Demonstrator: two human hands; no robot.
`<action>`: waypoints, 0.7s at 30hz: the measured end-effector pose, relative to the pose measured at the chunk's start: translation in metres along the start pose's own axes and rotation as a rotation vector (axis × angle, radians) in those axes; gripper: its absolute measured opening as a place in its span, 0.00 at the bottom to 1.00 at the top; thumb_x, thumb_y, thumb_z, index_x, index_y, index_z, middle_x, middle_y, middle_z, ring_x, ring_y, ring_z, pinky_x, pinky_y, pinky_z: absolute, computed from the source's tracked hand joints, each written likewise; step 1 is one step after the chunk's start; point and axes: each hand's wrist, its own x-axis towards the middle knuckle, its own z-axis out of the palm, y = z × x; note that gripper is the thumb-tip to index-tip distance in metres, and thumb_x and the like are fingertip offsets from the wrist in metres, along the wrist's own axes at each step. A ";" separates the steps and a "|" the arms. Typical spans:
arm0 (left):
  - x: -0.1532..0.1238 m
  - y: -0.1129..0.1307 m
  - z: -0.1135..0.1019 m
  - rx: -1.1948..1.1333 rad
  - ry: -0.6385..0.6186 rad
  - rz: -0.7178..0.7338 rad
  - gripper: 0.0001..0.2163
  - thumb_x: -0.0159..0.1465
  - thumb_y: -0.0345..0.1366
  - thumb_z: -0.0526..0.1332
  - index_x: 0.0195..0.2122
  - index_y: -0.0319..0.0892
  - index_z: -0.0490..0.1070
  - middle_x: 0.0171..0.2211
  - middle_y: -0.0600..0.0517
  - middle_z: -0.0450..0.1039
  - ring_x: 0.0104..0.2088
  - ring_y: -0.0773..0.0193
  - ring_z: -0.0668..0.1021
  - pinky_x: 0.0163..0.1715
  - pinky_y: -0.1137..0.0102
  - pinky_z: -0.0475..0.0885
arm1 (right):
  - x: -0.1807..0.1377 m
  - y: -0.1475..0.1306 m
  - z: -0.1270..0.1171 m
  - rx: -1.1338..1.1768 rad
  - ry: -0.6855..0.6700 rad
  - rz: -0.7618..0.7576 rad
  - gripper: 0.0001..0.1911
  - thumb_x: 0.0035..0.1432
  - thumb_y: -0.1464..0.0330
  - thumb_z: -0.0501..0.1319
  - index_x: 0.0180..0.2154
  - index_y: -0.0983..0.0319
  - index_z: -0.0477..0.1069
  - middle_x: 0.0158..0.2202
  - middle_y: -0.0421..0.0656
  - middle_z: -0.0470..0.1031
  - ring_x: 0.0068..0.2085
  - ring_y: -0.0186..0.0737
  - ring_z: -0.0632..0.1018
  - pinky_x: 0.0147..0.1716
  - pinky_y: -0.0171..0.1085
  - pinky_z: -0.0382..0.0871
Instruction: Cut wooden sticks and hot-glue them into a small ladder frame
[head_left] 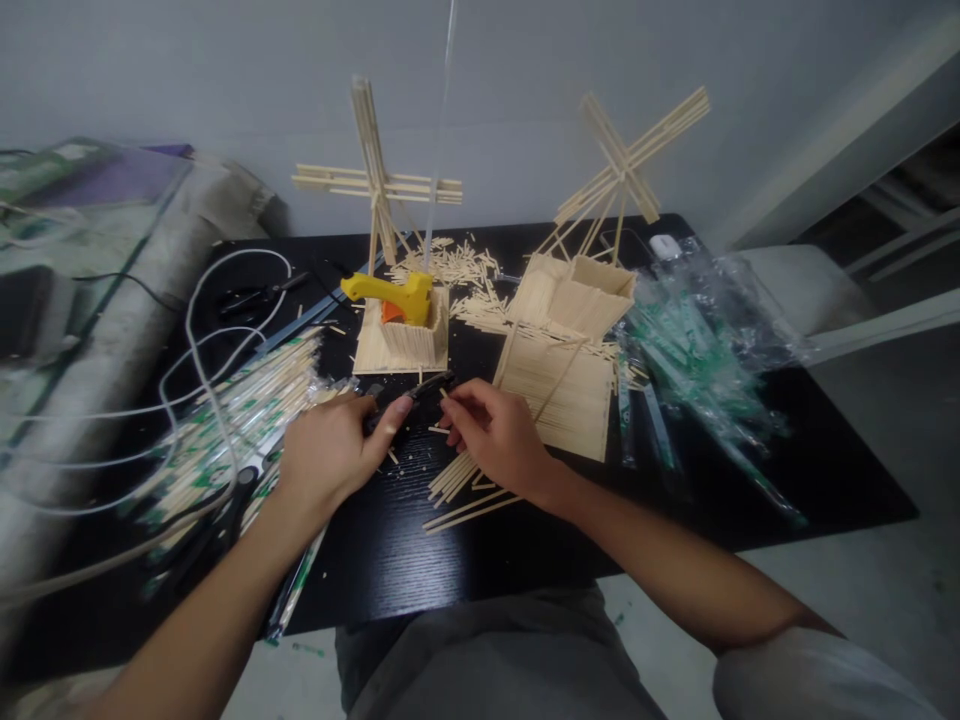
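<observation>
My left hand (330,445) is closed around a dark pliers-like tool (421,388), whose tip points right toward my other hand. A thin wooden stick (444,394) is pinched between the fingertips of my right hand (499,430), close to the tool's tip. Loose bamboo sticks (454,480) lie on the table under my right wrist. Beyond my hands, a yellow glue gun (397,295) rests in a small stick-built box (412,345) on a flat base. A flat stick panel (577,400) lies just right of my right hand.
Two cross-shaped stick structures (379,185) (621,170) stand at the back. Cut stick bits (450,262) are heaped between them. Packaged chopsticks (247,400), scissors (240,490) and a looping white cable (191,340) lie left. Plastic wrappers (697,350) cover the black table's (405,565) right side.
</observation>
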 end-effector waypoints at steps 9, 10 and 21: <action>0.003 -0.003 0.000 -0.111 0.022 -0.020 0.31 0.72 0.59 0.42 0.25 0.45 0.71 0.27 0.45 0.77 0.31 0.53 0.78 0.30 0.64 0.60 | 0.003 0.001 0.002 0.243 -0.047 0.092 0.14 0.64 0.57 0.68 0.38 0.62 0.77 0.32 0.42 0.81 0.29 0.34 0.81 0.27 0.32 0.79; 0.003 -0.003 0.001 -0.132 0.030 -0.020 0.30 0.72 0.59 0.43 0.26 0.45 0.71 0.28 0.46 0.77 0.31 0.53 0.78 0.31 0.64 0.60 | 0.004 0.002 0.002 0.269 -0.054 0.104 0.14 0.63 0.57 0.69 0.39 0.62 0.78 0.32 0.42 0.81 0.29 0.34 0.81 0.27 0.32 0.79; 0.002 -0.006 0.005 -0.240 0.104 0.019 0.25 0.71 0.57 0.47 0.31 0.44 0.72 0.28 0.48 0.76 0.30 0.56 0.76 0.33 0.65 0.63 | 0.005 0.002 0.001 0.424 -0.099 0.146 0.11 0.61 0.63 0.70 0.43 0.59 0.75 0.33 0.39 0.81 0.30 0.34 0.83 0.29 0.32 0.81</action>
